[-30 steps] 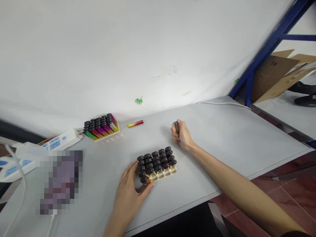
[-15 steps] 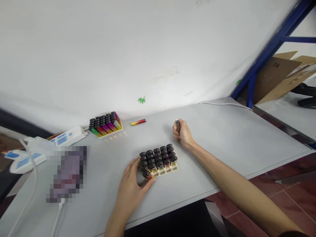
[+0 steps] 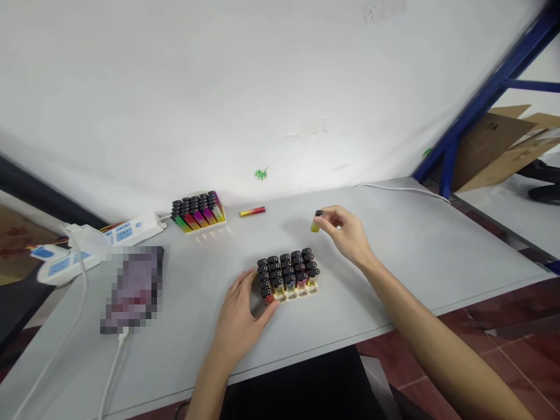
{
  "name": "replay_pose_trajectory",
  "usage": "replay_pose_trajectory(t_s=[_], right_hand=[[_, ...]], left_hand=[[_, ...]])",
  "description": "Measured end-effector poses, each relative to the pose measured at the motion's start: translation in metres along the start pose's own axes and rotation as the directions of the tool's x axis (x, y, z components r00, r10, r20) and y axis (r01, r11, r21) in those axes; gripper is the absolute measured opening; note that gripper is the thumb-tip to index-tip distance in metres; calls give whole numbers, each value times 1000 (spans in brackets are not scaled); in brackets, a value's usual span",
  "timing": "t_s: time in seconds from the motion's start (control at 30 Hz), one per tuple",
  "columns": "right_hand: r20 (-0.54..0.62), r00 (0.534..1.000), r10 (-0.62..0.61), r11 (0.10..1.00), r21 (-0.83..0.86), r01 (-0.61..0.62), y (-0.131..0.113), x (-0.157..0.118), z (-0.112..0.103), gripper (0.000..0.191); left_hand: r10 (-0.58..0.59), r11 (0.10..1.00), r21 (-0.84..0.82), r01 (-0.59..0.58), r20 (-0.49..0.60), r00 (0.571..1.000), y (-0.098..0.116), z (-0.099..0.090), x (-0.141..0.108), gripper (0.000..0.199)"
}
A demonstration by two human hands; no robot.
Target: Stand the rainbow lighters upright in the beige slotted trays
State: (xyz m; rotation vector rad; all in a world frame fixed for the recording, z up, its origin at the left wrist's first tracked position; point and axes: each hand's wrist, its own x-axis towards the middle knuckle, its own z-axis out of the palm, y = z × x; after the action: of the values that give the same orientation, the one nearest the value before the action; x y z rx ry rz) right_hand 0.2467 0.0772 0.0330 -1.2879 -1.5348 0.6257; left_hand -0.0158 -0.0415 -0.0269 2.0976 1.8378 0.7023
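A yellow lighter (image 3: 315,226) with a black top is pinched between the fingertips of my right hand (image 3: 348,232), upright above the table, to the right of and beyond a pale tray (image 3: 299,296). That tray holds several rows of black-topped lighters (image 3: 289,270) standing on end, and bare slots show along its front edge. My left hand (image 3: 238,318) grips the tray's left end, thumb at the front corner and fingers along the side. Farther back lies a single red and yellow lighter (image 3: 252,212) on its side.
A second tray full of colourful lighters (image 3: 199,216) stands by the wall at the back left. Power strips (image 3: 125,232), a blurred-out device (image 3: 135,289) and white cables are at the left. A blue metal frame (image 3: 450,151) and cardboard boxes (image 3: 490,146) stand to the right.
My right hand has turned from a closed grip around the lighter to a fingertip pinch, exposing its yellow body. My left hand stays on the tray. The whole view has shifted slightly.
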Motion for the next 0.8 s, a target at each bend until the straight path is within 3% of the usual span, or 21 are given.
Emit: replay_pose_trajectory(t_s=[0.07, 0.17, 0.27, 0.33, 0.43, 0.57, 0.7, 0.8], right_hand=[[-9, 999, -37, 999, 4, 37, -25, -13, -18, 24], [-30, 979, -203, 978, 42, 204, -62, -40, -36, 17], [165, 921, -352, 934, 5, 356, -81, -70, -34, 18], [298, 862, -409, 902, -10, 432, -80, -86, -23, 21], [375, 810, -451, 849, -98, 519, -67, -102, -2, 18], [454, 783, -426, 766, -280, 579, -56, -108, 17, 21], [558, 744, -369, 735, -314, 601, -59, -103, 20, 21], [561, 740, -371, 697, -359, 621, -62, -100, 22, 21]], left_hand=[[4, 1000, 2, -4, 4, 1000, 0, 0, 0, 61], [15, 1000, -5, -15, -16, 1000, -2, 1, 0, 62], [44, 999, -27, -45, -38, 998, -3, 3, 0, 65], [64, 997, -47, -66, -38, 997, -4, 4, 0, 67], [67, 996, -63, -69, -32, 997, -4, 4, 1, 70], [43, 997, -59, -44, -15, 999, -4, 4, 1, 69], [27, 997, -75, -27, 0, 1000, -3, 3, 2, 69], [10, 996, -93, -10, -1, 1000, -3, 4, 2, 70]])
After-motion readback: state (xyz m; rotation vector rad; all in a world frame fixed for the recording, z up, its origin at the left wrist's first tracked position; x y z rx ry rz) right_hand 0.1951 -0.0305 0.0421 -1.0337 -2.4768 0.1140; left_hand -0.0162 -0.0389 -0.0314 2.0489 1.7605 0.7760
